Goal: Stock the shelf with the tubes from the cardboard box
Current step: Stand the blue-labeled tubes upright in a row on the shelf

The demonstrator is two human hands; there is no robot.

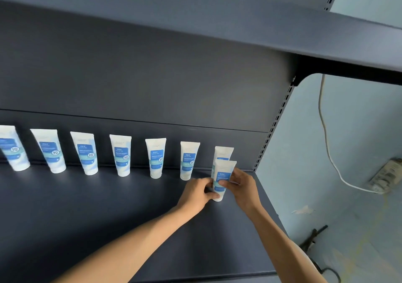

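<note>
A white tube with a blue label [224, 169] stands cap-down on the dark shelf board [108, 217], near its right end. My left hand [199, 192] pinches its lower part from the left, and my right hand [239, 184] holds its middle from the right. Directly behind it stands another tube [224, 152], partly hidden. Several matching tubes [120, 154] stand in a row along the shelf's back panel, running off to the left. The cardboard box is out of view.
An upper shelf [239, 28] overhangs the row. The slotted upright [274, 126] closes the shelf's right end. Beyond it are a pale blue wall, a hanging white cable [326, 143] and a power strip [385, 174]. The front of the shelf board is bare.
</note>
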